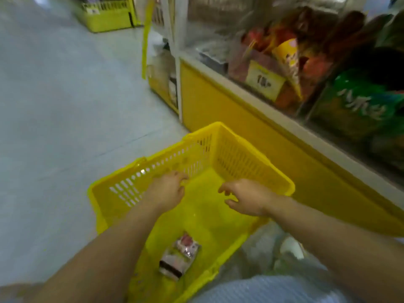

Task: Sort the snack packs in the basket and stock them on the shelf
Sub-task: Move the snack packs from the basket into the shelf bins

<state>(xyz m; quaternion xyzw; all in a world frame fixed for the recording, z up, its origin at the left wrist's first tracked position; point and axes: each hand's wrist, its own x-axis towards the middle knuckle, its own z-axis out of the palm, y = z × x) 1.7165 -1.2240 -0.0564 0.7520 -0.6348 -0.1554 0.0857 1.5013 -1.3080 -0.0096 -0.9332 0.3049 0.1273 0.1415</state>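
Holds left hand (168,190) and right hand (246,196) over basket (240,158), fingers loosely spread, gripping nothing, with snack pack (179,258) well behind the fingers, at the near end.

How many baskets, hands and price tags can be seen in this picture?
Yellow baskets: 2, the near basket and the far basket
Hands: 2, the left hand and the right hand, both over the near basket
Price tags: 1, the yellow price tag on the shelf
Total: 5
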